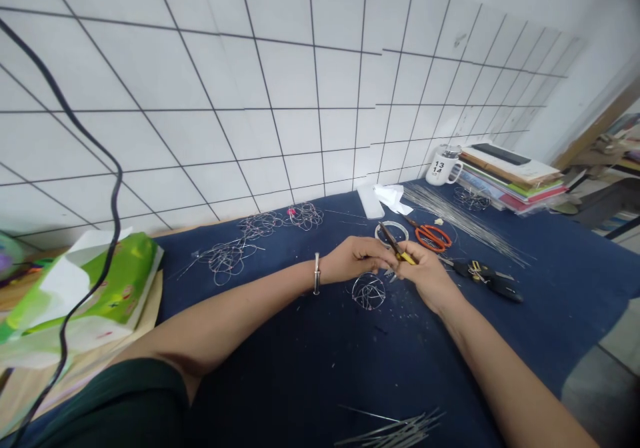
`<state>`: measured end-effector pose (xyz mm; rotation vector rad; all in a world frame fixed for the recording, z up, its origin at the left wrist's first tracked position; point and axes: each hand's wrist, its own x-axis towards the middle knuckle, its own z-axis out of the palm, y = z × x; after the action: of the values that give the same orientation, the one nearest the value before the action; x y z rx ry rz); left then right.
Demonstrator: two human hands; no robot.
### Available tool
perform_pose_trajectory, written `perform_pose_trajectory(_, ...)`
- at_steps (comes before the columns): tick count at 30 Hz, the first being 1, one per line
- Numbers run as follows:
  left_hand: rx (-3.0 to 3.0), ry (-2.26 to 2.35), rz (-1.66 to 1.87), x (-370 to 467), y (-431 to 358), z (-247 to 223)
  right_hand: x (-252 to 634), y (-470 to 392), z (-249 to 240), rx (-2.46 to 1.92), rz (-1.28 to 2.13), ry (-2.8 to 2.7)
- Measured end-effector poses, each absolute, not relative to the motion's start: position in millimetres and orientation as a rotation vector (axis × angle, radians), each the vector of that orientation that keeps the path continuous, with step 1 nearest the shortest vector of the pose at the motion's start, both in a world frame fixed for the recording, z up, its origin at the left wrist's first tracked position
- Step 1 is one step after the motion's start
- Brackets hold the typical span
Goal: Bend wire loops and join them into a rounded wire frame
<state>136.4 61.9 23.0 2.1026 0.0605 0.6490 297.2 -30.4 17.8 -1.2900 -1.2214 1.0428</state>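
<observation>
My right hand [424,269] is closed around pliers [406,257] with yellow and dark parts, their dark end pointing up and left. Close against it, my left hand [364,259], with a silver bangle [317,273] on the wrist, has its fingers pinched together; what they hold is hidden. Just below the fingers is a round cage of bent silver wire [369,292]; whether it hangs from them or lies on the dark blue cloth [280,368] I cannot tell. Small wire scraps lie around it.
Orange-handled scissors [434,237], a tape roll [385,233] and black-handled tools [493,281] lie near my right hand. Straight wires [465,218] and more [393,431] lie behind and in front. Wire shapes [227,260] sit left; a mug [444,166] and books [515,175] stand back right.
</observation>
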Motion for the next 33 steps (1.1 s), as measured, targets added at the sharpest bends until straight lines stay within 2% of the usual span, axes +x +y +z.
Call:
perform_pose_trajectory(7, 2.58, -0.136, 0.825, 132.6, 67.7, 22.0, 288.9, -32.8, 16.4, -1.24, 1.173, -1.153)
perform_pose_trajectory(13, 2.933, -0.232, 0.702, 131.7, 62.0, 32.6, 285.3, -33.1, 15.3, -1.168, 1.286, -1.113)
perform_pose_trajectory(16, 3.018, -0.27, 0.675, 130.1, 59.5, 37.3, 286.7, -33.4, 16.9, -1.193, 1.235, -1.16)
perform_pose_trajectory(25, 3.111, 0.194, 0.57, 104.8, 75.9, 37.2, 288.1, -47.1, 12.1, -1.556, 0.983, -1.276)
perform_pose_trajectory(33, 3.071, 0.237, 0.57, 92.6, 77.1, 19.4, 279.6, -48.1, -1.3, -1.608, 0.952, -1.33)
